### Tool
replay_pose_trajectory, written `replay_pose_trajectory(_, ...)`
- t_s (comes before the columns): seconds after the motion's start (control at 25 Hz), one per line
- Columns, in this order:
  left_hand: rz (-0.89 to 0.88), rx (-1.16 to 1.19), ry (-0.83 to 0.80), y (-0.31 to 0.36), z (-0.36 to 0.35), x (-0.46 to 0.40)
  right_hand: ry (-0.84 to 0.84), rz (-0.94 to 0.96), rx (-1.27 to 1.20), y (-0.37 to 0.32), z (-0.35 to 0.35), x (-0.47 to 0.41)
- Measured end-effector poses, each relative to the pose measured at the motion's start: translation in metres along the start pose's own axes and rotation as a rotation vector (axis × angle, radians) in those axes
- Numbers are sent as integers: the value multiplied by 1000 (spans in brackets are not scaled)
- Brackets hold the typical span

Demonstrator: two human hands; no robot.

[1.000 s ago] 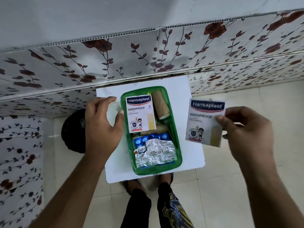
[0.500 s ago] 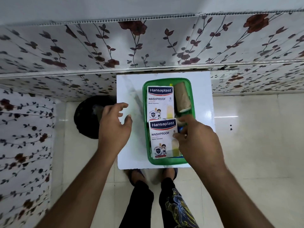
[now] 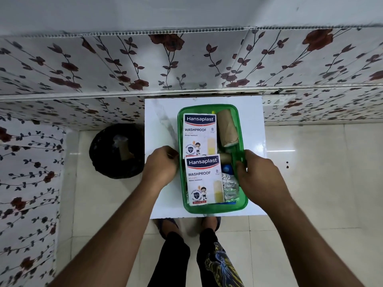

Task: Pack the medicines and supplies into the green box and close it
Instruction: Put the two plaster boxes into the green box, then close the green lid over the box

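The green box (image 3: pixel 215 209) stands open on a small white table (image 3: pixel 160 195). Two Hansaplast plaster packs lie inside it, one at the far end (image 3: pixel 200 133) and one at the near end (image 3: pixel 204 179). A brown bandage roll (image 3: pixel 227 129) fills the far right corner. Crumpled foil strips (image 3: pixel 229 186) and a blue item (image 3: pixel 227 168) show beside the near pack. My left hand (image 3: pixel 161 168) has its fingers curled against the box's left wall. My right hand (image 3: pixel 259 175) grips the right rim.
A black bin (image 3: pixel 116 152) sits on the floor left of the table. The flower-patterned wall (image 3: pixel 186 65) runs right behind the table. A faint clear shape (image 3: pixel 167 125) lies on the table left of the box. My feet (image 3: pixel 167 224) are under the near edge.
My right hand carried the second plaster pack from the right into the box's near end and let it go. Both hands have since closed in on the box's sides.
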State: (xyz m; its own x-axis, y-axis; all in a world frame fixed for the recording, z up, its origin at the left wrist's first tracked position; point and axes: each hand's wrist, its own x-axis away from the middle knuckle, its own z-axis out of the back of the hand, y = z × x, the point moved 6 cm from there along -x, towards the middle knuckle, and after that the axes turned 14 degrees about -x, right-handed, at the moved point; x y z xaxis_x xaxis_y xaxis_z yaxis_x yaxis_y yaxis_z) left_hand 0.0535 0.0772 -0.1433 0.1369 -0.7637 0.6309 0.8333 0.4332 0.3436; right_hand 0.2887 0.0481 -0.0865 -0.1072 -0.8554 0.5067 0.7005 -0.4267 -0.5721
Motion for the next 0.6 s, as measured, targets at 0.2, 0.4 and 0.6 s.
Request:
replay_pose_trajectory(0.2,-1,-101,50,9,-1,0,71,22,-97,2,23,8)
replay_pose_trajectory(0.4,1,-58,-23,11,-4,8,176,-57,-202,13,68,26)
replay_pose_trajectory(0.6,-12,-54,274,10,82,51,67,-58,-122,18,55,20)
